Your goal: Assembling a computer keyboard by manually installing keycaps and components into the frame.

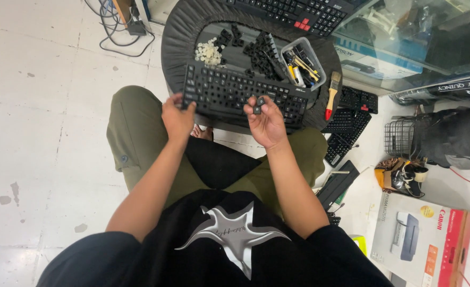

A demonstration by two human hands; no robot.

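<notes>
Two hands work at a round stool:
- Stool (177, 33), black, bears the rest.
- Keyboard (229, 93) lies across it; left hand (177, 118) grips its near-left corner.
- Right hand (267, 123) pinches a small black keycap (258, 104) just above the keyboard.

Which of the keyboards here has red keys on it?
The keyboard at the far edge of the round table, top of view: it has a cluster of red keys. The one under the hands and those on the floor are all black.
</notes>
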